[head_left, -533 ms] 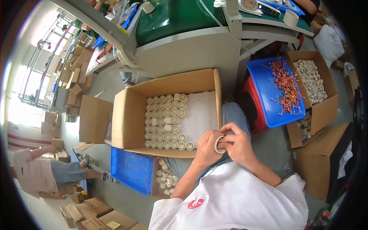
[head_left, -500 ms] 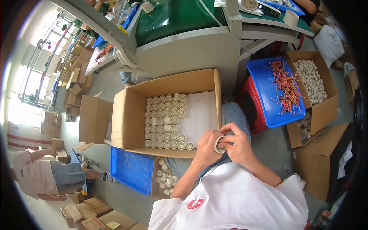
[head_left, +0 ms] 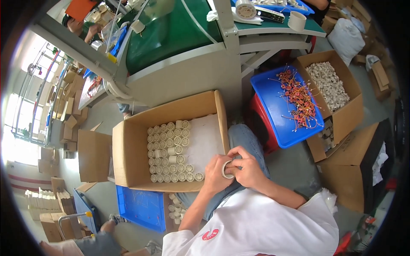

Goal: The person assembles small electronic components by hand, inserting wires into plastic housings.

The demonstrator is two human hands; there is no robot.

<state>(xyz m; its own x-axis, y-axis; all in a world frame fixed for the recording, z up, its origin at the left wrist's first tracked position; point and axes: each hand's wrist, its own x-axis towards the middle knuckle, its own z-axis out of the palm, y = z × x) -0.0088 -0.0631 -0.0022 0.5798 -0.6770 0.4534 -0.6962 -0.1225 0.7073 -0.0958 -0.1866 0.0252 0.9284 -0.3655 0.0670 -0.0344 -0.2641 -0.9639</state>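
Observation:
In front of my body, my left hand (head_left: 216, 174) is closed around a short white plastic cylinder (head_left: 224, 170), its round open end facing my right hand. My right hand (head_left: 251, 171) is closed in a pinch, with fingertips inside the opening of that cylinder. Whatever those fingertips hold, if anything, is hidden. Just left of my hands is a large open cardboard box (head_left: 120, 155). Rows of similar white cylinders (head_left: 165, 147) fill its left part, standing on end, with a few lying on their sides. A pale sheet (head_left: 207, 138) covers the right part of its floor.
At the right, a blue tray (head_left: 273, 112) of red and orange wires sits on a red stool (head_left: 261, 124). Beside it stands a carton (head_left: 356, 100) of small white parts. A blue bin (head_left: 139, 211) lies at lower left, near another person's legs (head_left: 100, 244). A green-topped workbench (head_left: 171, 36) stands ahead.
The view has shifted, so the box and my hands appear further left. My right fingers remain at the cylinder's opening. At left, the other person has moved lower in the picture.

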